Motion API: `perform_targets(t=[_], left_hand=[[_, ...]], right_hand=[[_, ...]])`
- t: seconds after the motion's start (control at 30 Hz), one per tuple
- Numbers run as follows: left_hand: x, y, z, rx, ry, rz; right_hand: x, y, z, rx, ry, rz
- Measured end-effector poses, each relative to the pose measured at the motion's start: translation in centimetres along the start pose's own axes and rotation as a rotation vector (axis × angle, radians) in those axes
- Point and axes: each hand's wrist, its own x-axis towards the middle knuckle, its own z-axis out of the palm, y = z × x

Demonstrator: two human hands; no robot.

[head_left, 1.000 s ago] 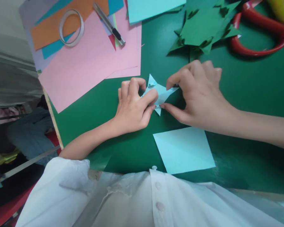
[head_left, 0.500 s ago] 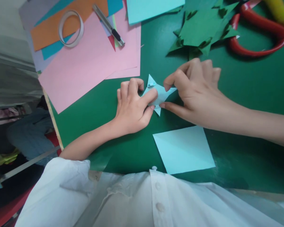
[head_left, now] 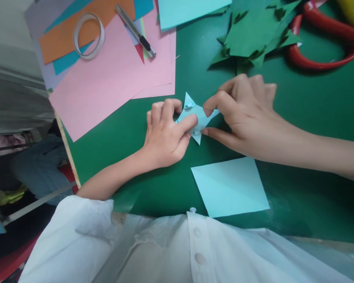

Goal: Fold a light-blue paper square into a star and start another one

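A small light-blue folded paper piece [head_left: 195, 114] lies on the green table cover [head_left: 194, 63] in the middle of the view. My left hand [head_left: 166, 133] is closed, its forefinger and thumb pressing the piece's left side down. My right hand [head_left: 244, 114] pinches the piece's right edge between forefinger and thumb, the other fingers curled behind. Part of the piece is hidden under both hands. A flat light-blue square sheet [head_left: 230, 186] lies just in front of me, apart from both hands.
Pink sheets [head_left: 106, 82] with orange, blue and grey paper, a tape ring [head_left: 88, 34] and a utility knife [head_left: 135, 30] lie at the back left. Folded green paper [head_left: 253, 35] and red-handled scissors [head_left: 324, 39] sit at the back right. The table's left edge [head_left: 66, 149] drops off.
My right hand's forefinger has slid slightly left along the folded piece. The left hand has hardly moved.
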Motion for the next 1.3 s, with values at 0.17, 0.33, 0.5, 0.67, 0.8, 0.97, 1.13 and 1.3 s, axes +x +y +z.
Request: perform_targets(t=[0.17, 0.33, 0.5, 0.67, 0.8, 0.97, 1.13, 1.3], left_hand=[[0.0, -0.2, 0.0, -0.009, -0.011, 0.012], [0.0, -0.3, -0.1, -0.025, -0.028, 0.013], [0.2, -0.7, 0.0, -0.053, 0.024, 0.027], [0.2, -1.6, 0.5, -0.101, 0.086, 0.055], [0.1, -1.8, 0.7, -0.101, 0.065, 0.055], [0.1, -1.9, 0.7, -0.098, 0.085, 0.033], [0.3, -2.2, 0.5, -0.1, 0.037, 0.082], [0.5, -2.2, 0.0, -0.113, 0.045, 0.126]], right_hand=[[0.0, 0.2, 0.0, 0.004, -0.04, -0.015], [0.3, 0.9, 0.2, -0.026, -0.026, -0.112], [0.4, 1.4, 0.3, 0.005, 0.012, -0.192], [0.4, 1.7, 0.1, 0.025, 0.045, -0.211], [0.4, 1.6, -0.1, 0.087, 0.047, -0.187], [0.5, 1.3, -0.5, 0.166, 0.084, -0.152], [0.8, 2.0, -0.6, 0.173, 0.049, -0.214], [1.7, 3.4, -0.6, 0.025, 0.145, -0.501]])
